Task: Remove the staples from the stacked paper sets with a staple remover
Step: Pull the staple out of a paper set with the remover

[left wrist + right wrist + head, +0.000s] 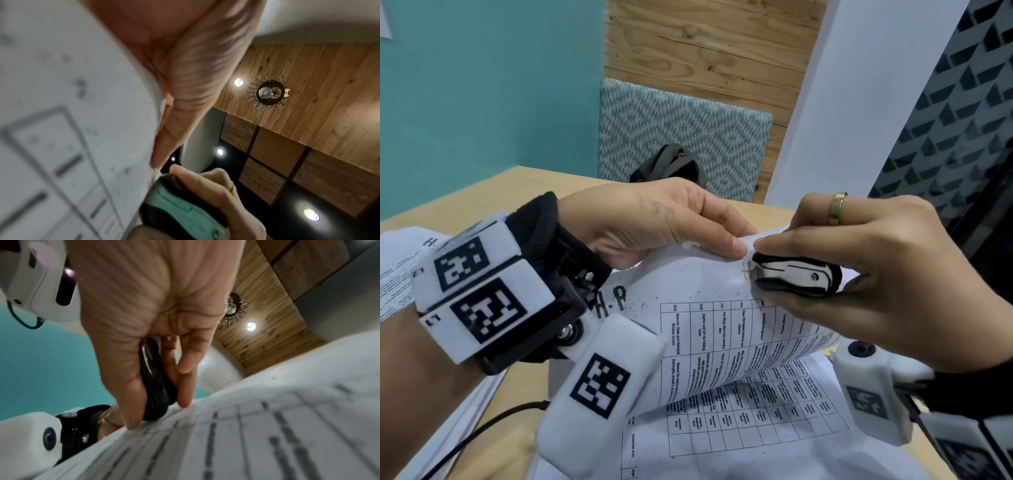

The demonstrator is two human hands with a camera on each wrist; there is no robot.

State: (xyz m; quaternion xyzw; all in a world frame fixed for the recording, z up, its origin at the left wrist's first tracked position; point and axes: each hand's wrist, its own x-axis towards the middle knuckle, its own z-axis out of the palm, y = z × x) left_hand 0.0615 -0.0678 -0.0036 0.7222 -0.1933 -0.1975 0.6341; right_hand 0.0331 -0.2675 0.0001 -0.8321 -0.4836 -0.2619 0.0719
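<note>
A stapled paper set printed with a table is lifted and curled above the desk. My left hand pinches its top edge just left of the staple. My right hand grips a black and white staple remover, whose tip meets the staple at the paper's corner. The same paper set fills the left of the left wrist view, with the remover low down. In the right wrist view the remover sits between thumb and fingers, against the paper set.
More printed sheets lie flat on the wooden desk under the lifted set, and another pile sits at the far left. A dark bag rests on a patterned chair behind the desk. A black cable runs under my left wrist.
</note>
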